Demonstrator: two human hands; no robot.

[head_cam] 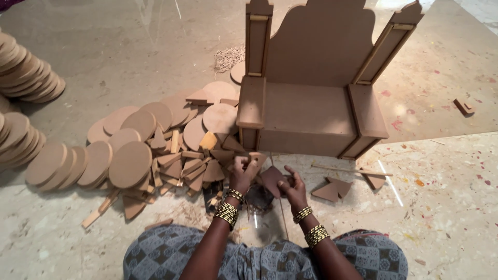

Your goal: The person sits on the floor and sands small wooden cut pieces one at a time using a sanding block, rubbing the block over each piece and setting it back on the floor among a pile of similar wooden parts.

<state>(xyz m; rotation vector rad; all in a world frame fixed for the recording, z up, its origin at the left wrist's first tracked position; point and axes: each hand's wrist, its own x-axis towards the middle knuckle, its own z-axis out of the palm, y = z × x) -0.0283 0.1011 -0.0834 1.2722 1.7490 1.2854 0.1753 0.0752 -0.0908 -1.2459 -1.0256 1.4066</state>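
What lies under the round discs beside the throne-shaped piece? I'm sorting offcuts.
Under the round discs lie small fibreboard strips and angular offcuts, resting on the floor. Whatever sits beneath the discs' middles is covered.

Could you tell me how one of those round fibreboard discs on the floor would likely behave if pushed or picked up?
A disc looks like a thin, flat, rigid board, so probably stiff and fairly light. Lying flat, it would likely slide on the smooth floor; leaning on edge in the overlapping row, it might roll or topple its neighbours.

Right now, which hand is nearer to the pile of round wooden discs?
Left. The left hand is at the edge of the pile of round wooden discs; the right hand lies farther away, beyond the left hand.
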